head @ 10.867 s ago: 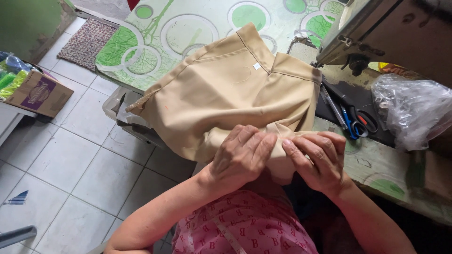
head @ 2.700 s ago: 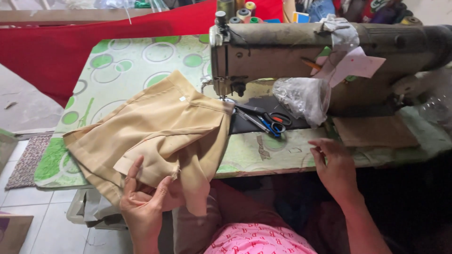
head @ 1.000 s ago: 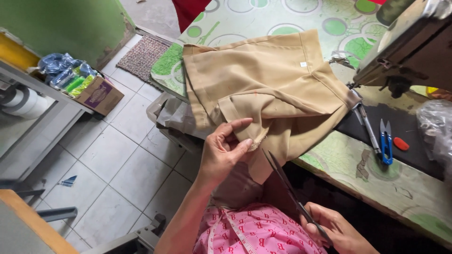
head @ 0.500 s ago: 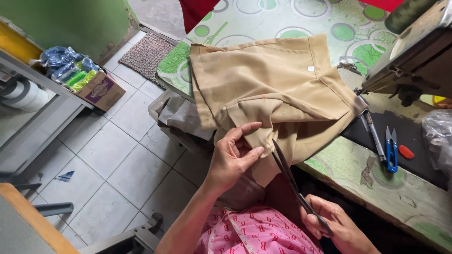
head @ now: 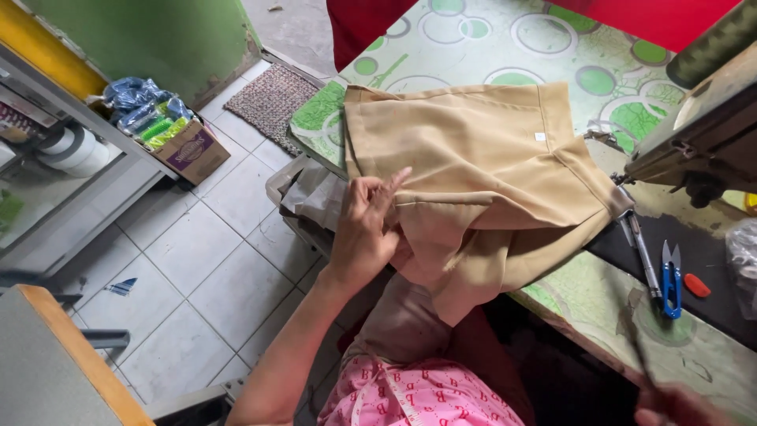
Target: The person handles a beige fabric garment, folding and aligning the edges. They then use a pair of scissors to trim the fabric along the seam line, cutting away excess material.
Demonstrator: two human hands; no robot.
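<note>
I see the left hand pinching a fold of the tan garment, which lies on the sewing table. At 5 o'clock, the blurred right hand grips a thin dark tool; I cannot tell which.

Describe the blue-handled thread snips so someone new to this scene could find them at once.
Start at the sewing machine at the upper right. Just below it, a dark mat lies on the green-patterned table, to the right of the tan garment. The blue-handled thread snips lie on that mat, between long metal scissors on the left and a small orange piece; only the snips are blue.
</note>
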